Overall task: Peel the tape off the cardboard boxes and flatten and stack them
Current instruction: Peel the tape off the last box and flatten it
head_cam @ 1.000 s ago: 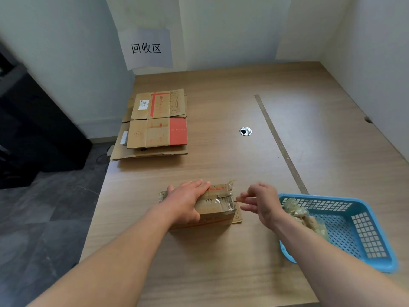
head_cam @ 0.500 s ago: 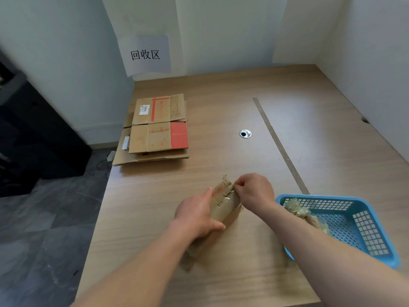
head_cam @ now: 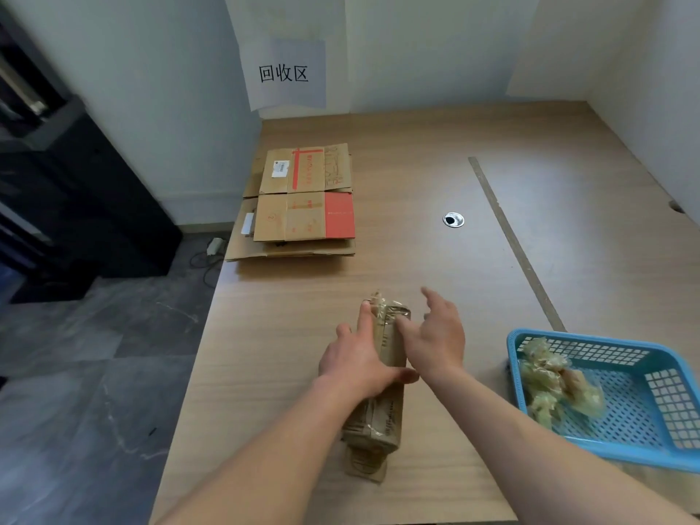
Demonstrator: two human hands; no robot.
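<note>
A small brown cardboard box (head_cam: 378, 422) lies on the table with its long side pointing away from me. Crumpled clear tape (head_cam: 388, 309) sticks up at its far end. My left hand (head_cam: 354, 359) holds the box from the left, fingers along its side and thumb across its top. Just right of the far end, my right hand (head_cam: 437, 335) hovers with its fingers spread and holds nothing; its thumb is at the box's top edge. A stack of flattened boxes (head_cam: 303, 210) lies at the table's far left.
A blue plastic basket (head_cam: 583, 341) with wads of peeled tape (head_cam: 549, 380) stands at the right front. A metal cable hole (head_cam: 453, 220) and a thin seam strip (head_cam: 511, 236) mark the tabletop. The table's left edge drops to the floor. A paper sign (head_cam: 284, 73) hangs on the wall.
The box has been turned from crosswise to lengthwise under my left hand. My right hand pinched the far end half a second ago and has now let go and spread open.
</note>
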